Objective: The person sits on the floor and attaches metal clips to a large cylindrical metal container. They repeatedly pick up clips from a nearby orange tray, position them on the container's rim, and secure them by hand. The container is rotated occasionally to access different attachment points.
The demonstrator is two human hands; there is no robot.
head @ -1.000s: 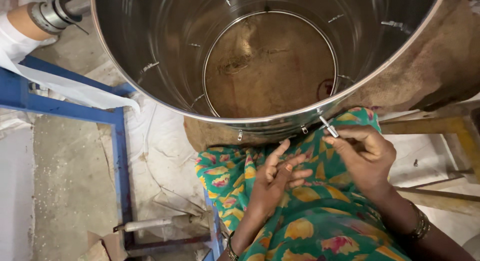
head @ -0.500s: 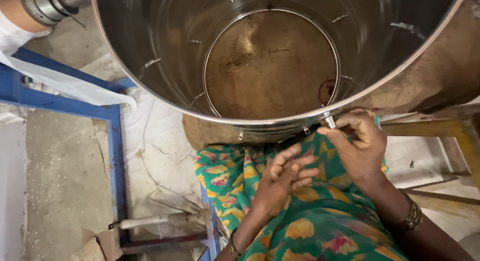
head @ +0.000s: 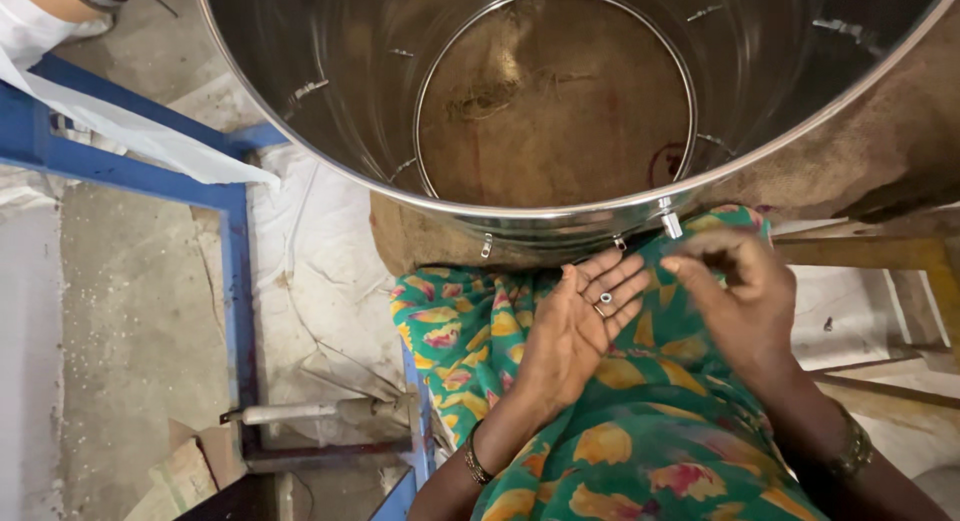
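A large stainless steel drum (head: 330, 91) lies open toward me, its rim studded with small bolts (head: 670, 222). My left hand (head: 565, 346) rests palm up on my green flowered cloth (head: 470, 321), just below the rim. Two small metal rings (head: 603, 303) lie on its fingers. My right hand (head: 745, 306) hovers beside it to the right, under the bolt, with its fingers curled toward the thumb. Motion blur hides whether anything is pinched there. A bangle (head: 852, 451) is on that wrist.
Brown sacking (head: 890, 141) lies under the drum at the right. A blue metal frame (head: 235, 281) and white sheeting (head: 140, 131) stand at the left over the concrete floor. A metal pipe (head: 290, 413) lies below it, and a yellow wooden bar (head: 870, 251) at the right.
My right hand has left the bolt on the drum's rim and dropped toward my left hand. My left hand has turned palm up, showing the small rings.
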